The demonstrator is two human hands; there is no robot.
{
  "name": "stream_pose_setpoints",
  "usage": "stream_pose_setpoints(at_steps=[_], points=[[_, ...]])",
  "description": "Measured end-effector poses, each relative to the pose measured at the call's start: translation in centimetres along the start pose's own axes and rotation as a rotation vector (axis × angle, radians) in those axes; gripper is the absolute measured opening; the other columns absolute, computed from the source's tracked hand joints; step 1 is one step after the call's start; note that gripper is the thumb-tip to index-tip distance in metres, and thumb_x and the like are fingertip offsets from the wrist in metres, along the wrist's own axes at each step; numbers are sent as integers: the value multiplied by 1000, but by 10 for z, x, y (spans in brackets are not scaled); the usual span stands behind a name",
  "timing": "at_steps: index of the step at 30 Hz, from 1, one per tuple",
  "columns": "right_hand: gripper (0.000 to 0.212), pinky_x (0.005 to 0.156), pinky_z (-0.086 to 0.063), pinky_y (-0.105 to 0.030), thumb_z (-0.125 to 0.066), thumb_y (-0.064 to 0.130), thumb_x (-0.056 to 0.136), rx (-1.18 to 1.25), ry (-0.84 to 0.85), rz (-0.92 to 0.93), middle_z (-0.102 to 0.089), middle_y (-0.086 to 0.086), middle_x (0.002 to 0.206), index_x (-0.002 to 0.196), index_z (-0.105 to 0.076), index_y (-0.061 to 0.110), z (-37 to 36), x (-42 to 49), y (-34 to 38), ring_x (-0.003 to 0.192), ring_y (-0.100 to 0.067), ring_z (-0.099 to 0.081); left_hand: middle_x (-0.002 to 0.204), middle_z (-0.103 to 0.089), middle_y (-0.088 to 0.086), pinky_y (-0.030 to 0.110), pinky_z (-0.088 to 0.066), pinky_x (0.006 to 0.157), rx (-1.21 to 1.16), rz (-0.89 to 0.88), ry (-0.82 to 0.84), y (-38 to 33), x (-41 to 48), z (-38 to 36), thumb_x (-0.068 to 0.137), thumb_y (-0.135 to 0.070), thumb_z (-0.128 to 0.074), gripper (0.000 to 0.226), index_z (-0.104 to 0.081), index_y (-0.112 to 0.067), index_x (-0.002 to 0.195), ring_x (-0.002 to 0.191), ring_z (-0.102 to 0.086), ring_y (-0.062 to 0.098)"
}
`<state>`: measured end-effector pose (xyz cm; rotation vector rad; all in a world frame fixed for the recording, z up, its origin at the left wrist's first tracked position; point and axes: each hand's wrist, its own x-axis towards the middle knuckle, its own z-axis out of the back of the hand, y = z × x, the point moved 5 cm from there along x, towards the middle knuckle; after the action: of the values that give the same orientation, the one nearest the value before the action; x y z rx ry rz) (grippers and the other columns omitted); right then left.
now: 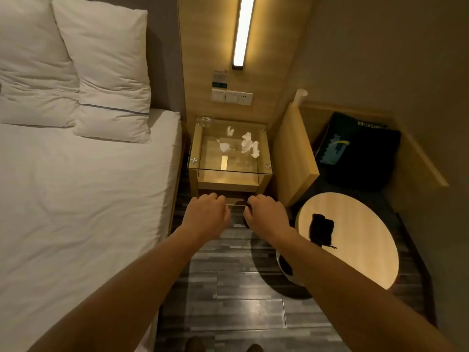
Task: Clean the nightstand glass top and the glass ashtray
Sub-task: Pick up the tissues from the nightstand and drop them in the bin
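Beyond both hands stands the nightstand, its glass worktop (229, 158) carrying crumpled white tissues (250, 144) near the middle and the glass ashtray (205, 121) at the far left corner. A bed (83, 199) runs close along the left of the left hand (206, 215); a wooden partition (291, 158) and a round table (355, 240) bearing a dark cloth (321, 231) flank the right hand (266, 217). Open floor (228, 301) lies beneath the forearms. Both arms extend forward, palms down, fingers curled; the hands sit near each other, apparently pinching a thin pale strip (236, 205) between them, short of the worktop's near edge.
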<state>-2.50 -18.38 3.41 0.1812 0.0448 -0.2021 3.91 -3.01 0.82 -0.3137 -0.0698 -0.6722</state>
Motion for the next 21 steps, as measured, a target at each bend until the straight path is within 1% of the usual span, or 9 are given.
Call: stream_pose_setpoints(at_steps=[3,5,9,13,16,21], points=[[27,74,-42,-36,-44,37,103,11,11,-13,-65,1,102,113,-64,21,-3,9,-3,92,-18,-59,69,-33,-16,32,-35,67,-3,-16,35,0,9,0,102,-45,-39,21,-41,-33,85,63,-39,4],[27,73,-42,-36,-42,35,104,18,39,-33,-64,1,101,112,-64,21,-5,15,-7,88,-18,-57,69,-31,-15,32,-34,68,-13,-28,67,0,17,-1,103,-43,-39,22,-40,-32,85,65,-41,7],[26,73,-40,-36,-42,36,103,38,64,-60,-63,2,98,107,-64,22,-11,38,-23,82,-16,-51,73,-39,-11,33,-36,69,-34,-1,98,3,39,-10,105,-41,-40,23,-41,-28,86,69,-45,11],[25,76,-46,-39,-42,36,102,48,106,-61,-62,2,96,103,-63,22,-19,73,-44,84,-19,-56,72,-36,-12,33,-35,69,-42,12,136,9,70,-30,105,-41,-40,22,-42,-29,87,68,-44,11],[26,82,-52,-43,-43,35,103,63,134,-55,-64,1,98,106,-64,21,-27,107,-67,86,-19,-58,76,-41,-10,34,-34,70,-25,58,166,15,102,-50,104,-40,-41,21,-41,-29,87,70,-44,12],[24,82,-53,-43,-45,35,102,103,181,-44,-65,1,101,109,-64,21,-39,166,-107,87,-18,-60,80,-47,-8,34,-37,71,-52,143,243,17,159,-83,104,-38,-41,18,-45,-28,90,73,-48,13]])
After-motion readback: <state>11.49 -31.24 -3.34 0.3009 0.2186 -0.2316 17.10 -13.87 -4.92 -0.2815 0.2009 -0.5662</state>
